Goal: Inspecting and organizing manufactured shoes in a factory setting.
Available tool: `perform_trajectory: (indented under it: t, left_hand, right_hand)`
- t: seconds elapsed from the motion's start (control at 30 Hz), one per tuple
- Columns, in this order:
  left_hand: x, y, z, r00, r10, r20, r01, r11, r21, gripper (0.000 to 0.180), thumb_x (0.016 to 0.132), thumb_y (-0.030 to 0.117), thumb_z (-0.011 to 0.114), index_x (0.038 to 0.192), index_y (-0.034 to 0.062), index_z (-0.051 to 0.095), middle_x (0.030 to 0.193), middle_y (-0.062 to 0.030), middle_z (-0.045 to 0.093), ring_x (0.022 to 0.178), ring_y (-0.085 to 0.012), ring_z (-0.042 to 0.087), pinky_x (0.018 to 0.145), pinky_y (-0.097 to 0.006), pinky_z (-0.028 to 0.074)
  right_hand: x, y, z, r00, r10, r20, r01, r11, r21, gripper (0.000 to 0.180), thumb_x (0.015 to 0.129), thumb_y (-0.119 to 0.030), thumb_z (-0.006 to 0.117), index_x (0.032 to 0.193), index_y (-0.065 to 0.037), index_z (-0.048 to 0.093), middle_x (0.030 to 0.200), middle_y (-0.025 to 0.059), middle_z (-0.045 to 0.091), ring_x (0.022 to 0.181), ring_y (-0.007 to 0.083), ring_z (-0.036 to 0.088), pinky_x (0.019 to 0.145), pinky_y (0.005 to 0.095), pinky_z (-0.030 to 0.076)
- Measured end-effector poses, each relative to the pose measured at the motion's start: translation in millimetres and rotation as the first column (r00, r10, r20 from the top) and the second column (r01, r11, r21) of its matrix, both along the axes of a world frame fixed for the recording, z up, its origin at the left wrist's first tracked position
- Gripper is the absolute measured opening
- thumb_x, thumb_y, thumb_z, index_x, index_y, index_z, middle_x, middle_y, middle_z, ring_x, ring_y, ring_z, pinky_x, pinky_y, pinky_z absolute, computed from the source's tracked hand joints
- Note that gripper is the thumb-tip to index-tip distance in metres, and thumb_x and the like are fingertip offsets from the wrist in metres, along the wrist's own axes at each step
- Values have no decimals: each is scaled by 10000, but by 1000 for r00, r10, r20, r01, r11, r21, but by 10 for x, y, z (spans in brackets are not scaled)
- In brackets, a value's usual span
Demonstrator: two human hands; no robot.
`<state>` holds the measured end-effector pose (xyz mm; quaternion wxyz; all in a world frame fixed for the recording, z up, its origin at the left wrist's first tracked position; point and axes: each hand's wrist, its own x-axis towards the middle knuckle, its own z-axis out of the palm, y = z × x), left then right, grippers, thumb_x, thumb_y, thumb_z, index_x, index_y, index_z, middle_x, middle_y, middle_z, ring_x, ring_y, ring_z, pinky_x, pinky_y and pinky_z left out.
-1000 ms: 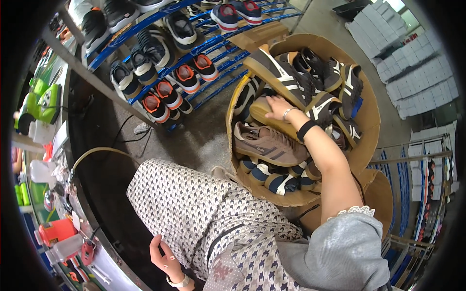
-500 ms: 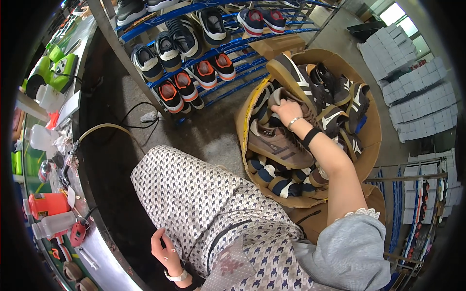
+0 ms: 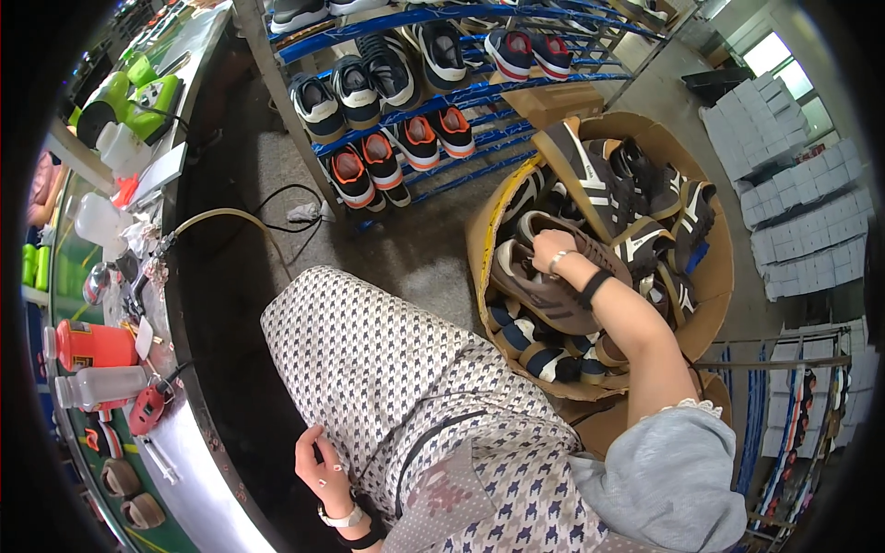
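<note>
My right hand (image 3: 555, 251) reaches into a big round cardboard box of shoes and is closed at the openings of two brown sneakers, its fingertips partly hidden inside. The nearer brown sneaker (image 3: 551, 300) lies on its side with dark stripes showing; the farther brown sneaker (image 3: 604, 261) sits close against it, laces up. Around them are dark sneakers with white stripes (image 3: 590, 180) and several navy and white shoes (image 3: 550, 359). Down by my patterned apron (image 3: 369, 336), my left hand (image 3: 323, 468) hangs with loosely bent fingers apart, holding nothing; small pale bits stick to it.
The cardboard box (image 3: 714, 304) has a yellow-taped edge. Behind it stands a rack (image 3: 406, 115) with blue-wrapped bars and rows of sneakers. On the left runs a workbench (image 3: 198, 461) with bottles, a red container (image 3: 97, 344) and a hose (image 3: 221, 214). White boxes (image 3: 793, 184) are stacked far right.
My right hand has moved from the farther brown sneaker to between the two, and the sneakers now sit closer together. The whole view has shifted slightly; my left hand stays by the apron.
</note>
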<state>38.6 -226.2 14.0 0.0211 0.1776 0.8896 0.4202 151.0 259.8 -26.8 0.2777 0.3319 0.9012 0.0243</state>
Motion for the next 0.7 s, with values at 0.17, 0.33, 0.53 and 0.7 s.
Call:
perform_trajectory:
  t: [0.17,0.33,0.53,0.7]
  left_hand:
    - [-35,-23,-37,999,-32,0,32,999,36,133,771,-73,514,879,-32,579,842,-140,621,760,-265,604,708,-316,465]
    - [-111,73,-5,995,-92,-29,93,995,40,125,765,-76,513,861,-28,578,827,-140,620,758,-269,604,703,-318,467]
    - [-228,306,325,986,-161,-38,165,969,182,103,806,-34,515,853,-22,606,797,-102,637,741,-174,608,690,-255,456]
    - [-166,244,466,862,-214,459,-189,705,684,445,932,262,421,1305,51,299,1193,-136,470,996,-217,546,778,-297,472]
  right_hand:
    - [604,-278,617,861,278,-425,-259,960,102,121,592,-140,589,646,-35,616,727,113,587,770,308,565,704,394,450]
    - [797,-715,1752,553,427,-716,-570,820,49,134,506,-122,632,620,-85,573,708,42,525,757,239,533,721,356,401]
    - [-105,-1382,2157,94,727,-681,-896,359,260,104,520,-195,550,554,-98,569,755,10,532,774,177,518,816,359,383]
    - [-885,-2021,1615,-244,738,-629,-944,-32,328,199,519,-169,527,639,-48,629,894,34,590,898,201,533,876,388,390]
